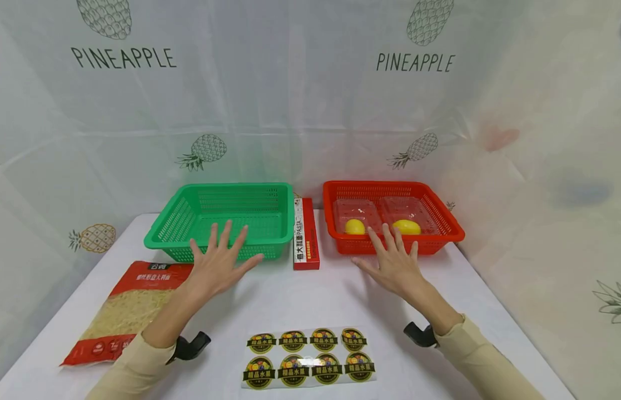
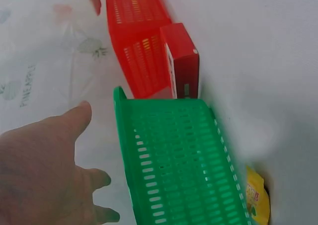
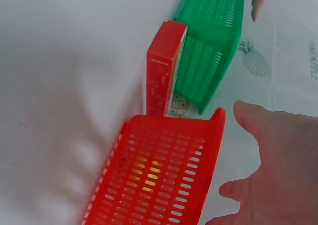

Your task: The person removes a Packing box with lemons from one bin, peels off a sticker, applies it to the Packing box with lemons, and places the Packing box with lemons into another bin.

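Green slotted plastic basket [image 1: 270,250]: sat near left hand [image 1: 216,269], fingers spread
Red slotted plastic basket [image 1: 440,240]: was by right hand [image 1: 397,269], fingers splayed too; held clear plastic boxes [image 1: 359,210] plus two yellow roundish things [image 1: 406,226]

Shows a bare left hand [image 1: 217,266], a bare right hand [image 1: 394,268], plain cream sleeves [image 1: 124,373], and curved black brackets [image 1: 192,347] beside the cuffs [image 1: 152,351].

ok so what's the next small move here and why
Probably ease the right grip forward over the near rim of the red basket, since it looks spread, holds nothing and is close to that basket, where two yellow fruits and clear plastic boxes show.
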The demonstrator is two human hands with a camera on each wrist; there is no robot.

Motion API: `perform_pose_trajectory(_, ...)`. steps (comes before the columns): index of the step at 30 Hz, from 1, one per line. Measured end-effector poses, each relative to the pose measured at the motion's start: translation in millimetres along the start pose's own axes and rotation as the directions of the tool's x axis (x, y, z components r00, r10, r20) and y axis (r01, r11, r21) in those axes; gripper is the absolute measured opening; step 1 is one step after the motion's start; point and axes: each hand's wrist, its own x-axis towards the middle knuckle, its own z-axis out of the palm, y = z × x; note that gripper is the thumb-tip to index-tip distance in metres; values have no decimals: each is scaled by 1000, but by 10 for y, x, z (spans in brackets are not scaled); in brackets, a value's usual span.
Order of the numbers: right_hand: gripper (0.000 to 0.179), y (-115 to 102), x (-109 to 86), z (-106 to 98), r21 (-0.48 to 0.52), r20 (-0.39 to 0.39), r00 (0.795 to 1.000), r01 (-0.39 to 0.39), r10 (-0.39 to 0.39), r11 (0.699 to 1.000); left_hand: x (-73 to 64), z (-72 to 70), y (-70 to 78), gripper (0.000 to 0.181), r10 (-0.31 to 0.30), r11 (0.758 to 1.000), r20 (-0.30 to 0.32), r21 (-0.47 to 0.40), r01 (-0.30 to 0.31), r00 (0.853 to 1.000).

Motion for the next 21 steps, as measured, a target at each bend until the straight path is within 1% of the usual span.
perform_pose_trajectory(7,90,15,53,-49,22,7,1000,-6,6,1000,118,19,106,90,16,1000,10,-7,-16,1000)
perform_pose_trajectory(13,88,69,126,-70,29,2,1000,5,-5,1000,232,26,215,89,37,999,16,-13,-37,999)
perform_pose_trajectory(17,86,118,180,-73,42,7,1000,12,-13,999,319,34,294,88,60,998,13,-27,-60,998)
perform_pose_trajectory(21,85,161,232,-78,44,19,1000,14,-15,999,421,66,379,87,73,997,31,-27,-72,997)
